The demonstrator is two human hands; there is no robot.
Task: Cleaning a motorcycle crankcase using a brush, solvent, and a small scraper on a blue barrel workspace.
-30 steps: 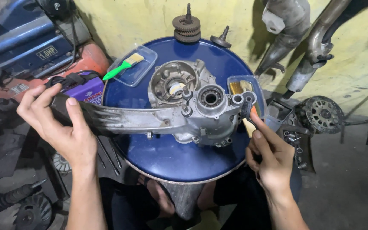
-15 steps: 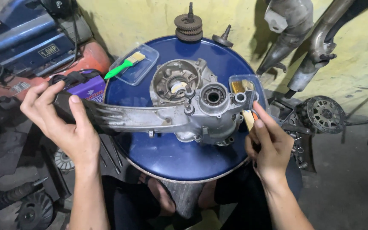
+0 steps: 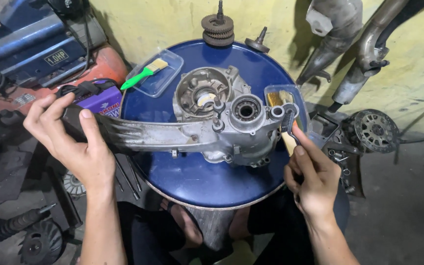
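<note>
A grey metal engine casing (image 3: 231, 125) with a long arm lies across the round blue drum top (image 3: 197, 181). My left hand (image 3: 74, 142) grips the end of that long arm at the left, off the drum's edge. My right hand (image 3: 312, 176) holds a small wooden-handled brush (image 3: 286, 128) whose bristles touch the casing's right end, next to a round bearing seat. A second, open casing half (image 3: 203, 93) sits just behind.
A clear tray with a green-handled brush (image 3: 145, 73) and another clear tray (image 3: 283, 95) rest on the drum. A gear stack (image 3: 218, 27) stands at the far rim. Exhaust pipes (image 3: 359, 54), a clutch disc (image 3: 376, 130), a compressor (image 3: 30, 49) and loose parts surround the drum.
My right hand has lifted from beside the drum to the casing's right end, bringing the brush against it. My left hand keeps its grip on the arm.
</note>
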